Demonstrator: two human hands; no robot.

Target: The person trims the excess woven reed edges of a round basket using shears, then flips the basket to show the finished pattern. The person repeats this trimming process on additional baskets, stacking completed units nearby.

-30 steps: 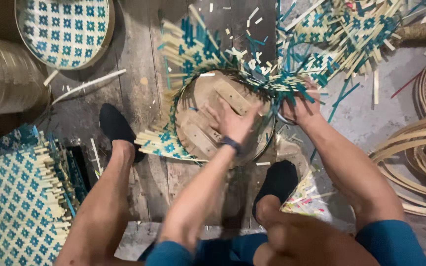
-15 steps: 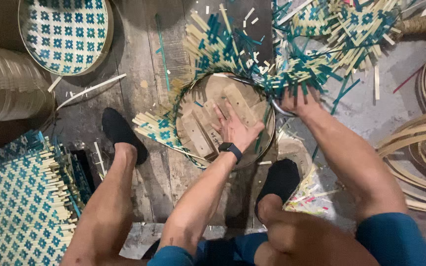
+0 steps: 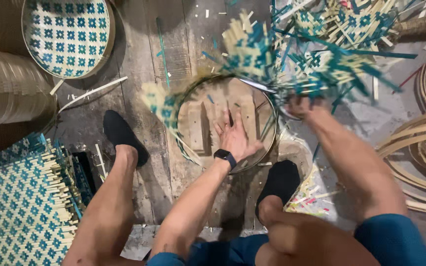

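- A person is sitting and looking down at the wooden floor [image 3: 144, 59] between their bare legs, with black shoes on both feet.
- The left hand [image 3: 235, 138] is lying flat, fingers spread apart, pressing down inside a round hoop [image 3: 272, 123]; it is gripping nothing.
- A black watch [image 3: 225, 157] is sitting on the left wrist.
- Under the left palm, the hoop is ringing a wooden disc [image 3: 200, 123] that is resting on the floor.
- The right hand [image 3: 304, 106] is reaching to the hoop's upper right rim, at the edge of a woven mat [image 3: 292, 54]; blur is hiding whether its fingers are closed on the strips, so I cannot tell.
- The woven mat, teal and cream with loose strip ends sticking out, is bunching around the hoop, mostly above and to the left of the left hand, and it is blurred.
- A finished round tray [image 3: 67, 34] in the same check pattern is lying at the upper left, well apart from both hands.
- A flat woven sheet [image 3: 18, 207] is lying at the lower left, beside the left leg.
- Bent cane rings [image 3: 420, 148] are piling up at the right edge.
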